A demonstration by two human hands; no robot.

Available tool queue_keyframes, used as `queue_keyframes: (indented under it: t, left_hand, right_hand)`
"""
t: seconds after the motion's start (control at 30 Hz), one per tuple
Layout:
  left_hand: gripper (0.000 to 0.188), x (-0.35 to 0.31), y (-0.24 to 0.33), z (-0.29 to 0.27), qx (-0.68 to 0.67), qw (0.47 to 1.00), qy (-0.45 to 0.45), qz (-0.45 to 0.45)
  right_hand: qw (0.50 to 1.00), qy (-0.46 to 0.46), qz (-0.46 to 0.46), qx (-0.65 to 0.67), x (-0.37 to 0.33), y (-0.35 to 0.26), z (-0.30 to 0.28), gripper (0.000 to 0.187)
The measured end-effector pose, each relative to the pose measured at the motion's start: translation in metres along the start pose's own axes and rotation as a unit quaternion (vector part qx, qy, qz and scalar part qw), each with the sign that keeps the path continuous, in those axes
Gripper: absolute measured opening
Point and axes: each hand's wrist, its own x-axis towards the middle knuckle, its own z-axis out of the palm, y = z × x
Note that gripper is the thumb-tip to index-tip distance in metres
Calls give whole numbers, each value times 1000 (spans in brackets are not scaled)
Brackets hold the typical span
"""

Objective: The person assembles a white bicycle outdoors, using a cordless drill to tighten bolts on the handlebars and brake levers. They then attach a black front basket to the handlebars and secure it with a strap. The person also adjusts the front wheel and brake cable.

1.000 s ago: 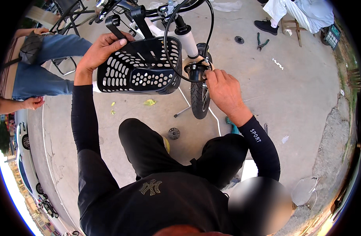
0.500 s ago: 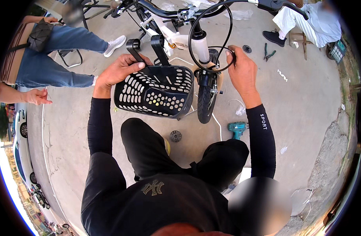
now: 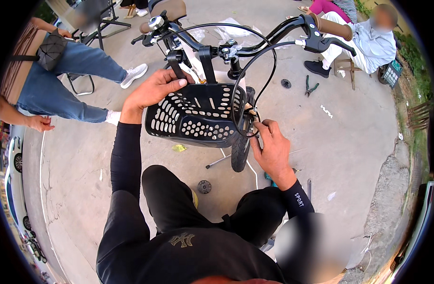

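My left hand (image 3: 150, 91) grips the rear rim of a black plastic basket (image 3: 198, 138), thumb on the inside. Two curved hooks (image 3: 206, 59) rise from that rim close to the handlebar (image 3: 285, 29) of a small white bicycle; whether they touch it I cannot tell. A thin black cable (image 3: 233, 106) loops down from the brake side, across the basket's right edge. Beside the front fork, my right hand (image 3: 274, 149) has its thumb and forefinger closed on the lower part of this loop. The front wheel (image 3: 239, 154) stands below, partly hidden by the basket.
Pliers (image 3: 311, 86) and a round black disc (image 3: 286, 83) lie on the concrete to the right; another disc (image 3: 204, 186) lies near my knees. My right wrist partly hides a teal power tool (image 3: 269, 179). People stand at left (image 3: 70, 61) and sit at right (image 3: 354, 42).
My right hand has come down along the cable loop, toward the wheel. The basket, still in my left hand, sits slightly lower and farther right in view. More of the handlebar now shows.
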Motion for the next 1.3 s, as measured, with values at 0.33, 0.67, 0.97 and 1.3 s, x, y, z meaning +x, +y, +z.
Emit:
queue_keyframes:
  t: [0.33, 0.67, 0.97, 1.3]
  left_hand:
    - [22, -18, -2, -10, -34, 997, 32, -56]
    - [22, -35, -17, -5, -90, 993, 32, -64]
    - [24, -1, -17, 12, -107, 993, 45, 15]
    - [30, 43, 8, 37, 103, 980, 58, 161]
  right_hand:
    - [996, 54, 52, 49, -1, 18, 2, 20]
    - [997, 5, 78, -23, -12, 11, 1, 22]
    - [997, -64, -6, -33, 1, 2, -5, 28]
    - [962, 32, 127, 240, 63, -7, -57, 18]
